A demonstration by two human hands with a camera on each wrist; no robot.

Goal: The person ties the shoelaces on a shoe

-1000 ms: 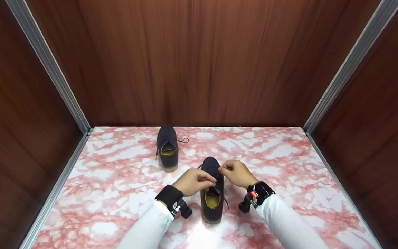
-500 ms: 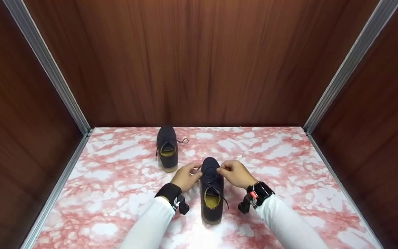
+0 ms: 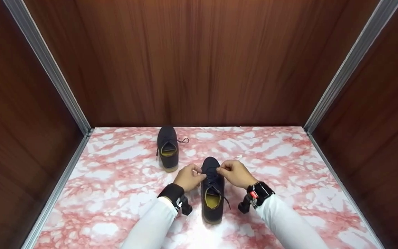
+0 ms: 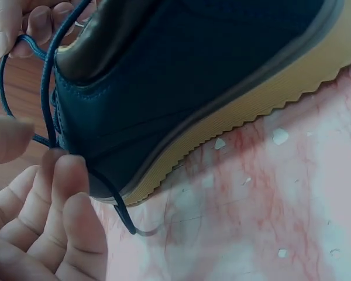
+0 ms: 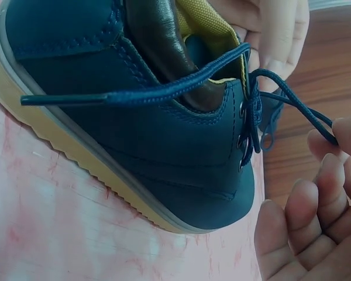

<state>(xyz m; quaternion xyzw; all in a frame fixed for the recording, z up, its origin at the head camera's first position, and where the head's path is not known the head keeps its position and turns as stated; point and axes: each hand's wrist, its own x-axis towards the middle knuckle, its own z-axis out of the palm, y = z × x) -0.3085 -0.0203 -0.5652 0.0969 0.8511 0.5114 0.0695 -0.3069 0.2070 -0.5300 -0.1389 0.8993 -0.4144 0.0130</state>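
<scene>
A dark blue lace-up shoe with a yellow lining stands on the surface between the two hands, toe pointing away. My right hand pinches its shoelace between thumb and forefinger at the shoe's right side. In the left wrist view, a loop of lace stretches across in front of the shoe opening. My left hand is at the shoe's left side, forefinger tip right at the lace. A gap shows between its thumb and forefinger, the other fingers loosely bent. One lace end dangles beyond them.
A matching shoe stands farther back on the left, its laces loose at the sides. The red-and-white marbled surface is bounded by wood-grain panels at the back and both sides, with metal posts at the corners.
My left hand has moved from over the laces to the shoe's left side, then slightly back toward the laces. The right hand stays nearly in place, and neither shoe has shifted.
</scene>
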